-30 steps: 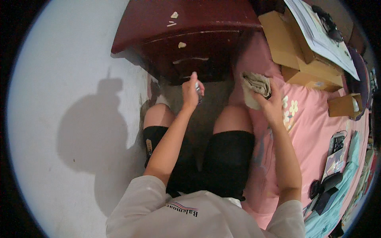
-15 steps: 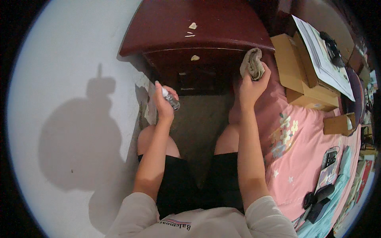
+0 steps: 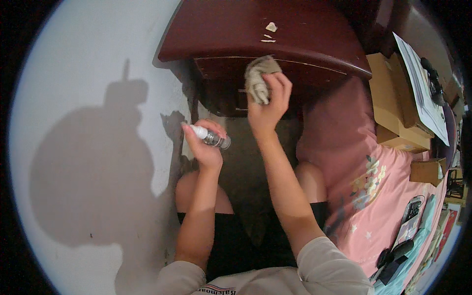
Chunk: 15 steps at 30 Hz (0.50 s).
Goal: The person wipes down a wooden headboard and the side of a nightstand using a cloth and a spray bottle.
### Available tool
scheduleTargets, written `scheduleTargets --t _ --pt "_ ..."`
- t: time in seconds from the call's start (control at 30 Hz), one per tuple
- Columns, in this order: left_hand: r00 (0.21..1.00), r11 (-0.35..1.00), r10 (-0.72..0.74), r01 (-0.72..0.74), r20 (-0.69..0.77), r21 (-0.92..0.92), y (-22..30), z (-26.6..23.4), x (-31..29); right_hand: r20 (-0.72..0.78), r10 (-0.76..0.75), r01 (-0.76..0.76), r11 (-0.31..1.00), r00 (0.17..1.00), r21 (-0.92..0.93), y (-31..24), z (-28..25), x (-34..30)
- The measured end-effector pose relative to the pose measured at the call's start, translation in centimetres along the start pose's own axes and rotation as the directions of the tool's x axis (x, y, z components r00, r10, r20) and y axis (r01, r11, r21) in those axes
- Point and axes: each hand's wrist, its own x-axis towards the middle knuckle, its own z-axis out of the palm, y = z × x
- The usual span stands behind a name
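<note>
My left hand (image 3: 205, 146) is closed round a small clear spray bottle (image 3: 212, 138) with a white top, held tilted above the floor near the wall. In my right hand (image 3: 272, 104) is a bunched greyish-beige cloth (image 3: 259, 78), gripped between thumb and fingers. The cloth is at the front of a dark red wooden cabinet (image 3: 221, 32), just below the edge of its top, over the drawer front. Whether it touches the wood I cannot tell. Pale chipped patches (image 3: 271, 27) mark the cabinet's top; the cloth and hand hide part of the drawer front.
A white wall (image 3: 88, 59) with shadows rises close on the left. To the right a bed with a pink flowered sheet (image 3: 339, 132) holds an open cardboard box (image 3: 391, 93), papers (image 3: 418, 83), a smaller box (image 3: 427, 171) and a keypad device (image 3: 413, 209).
My right hand has carried the cloth leftward, from the cabinet's right corner to the middle of its front. My left hand with the bottle is slightly lower. The whole view has shifted a little.
</note>
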Motion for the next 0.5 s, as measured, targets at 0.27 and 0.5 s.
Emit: scheduleTargets --t 0.27,0.5 --pt "0.997 0.995 0.071 -0.072 -0.019 -0.072 2.9 -1.1 -0.5 0.218 -0.119 0.088 0.985 0.969 0.145 -3.3 7.3 -2.9" --pt "0.99 0.991 0.128 -0.126 -0.052 0.04 3.0 -1.5 -0.4 0.291 -0.112 0.053 0.978 0.95 0.203 -4.6 8.5 -3.1"
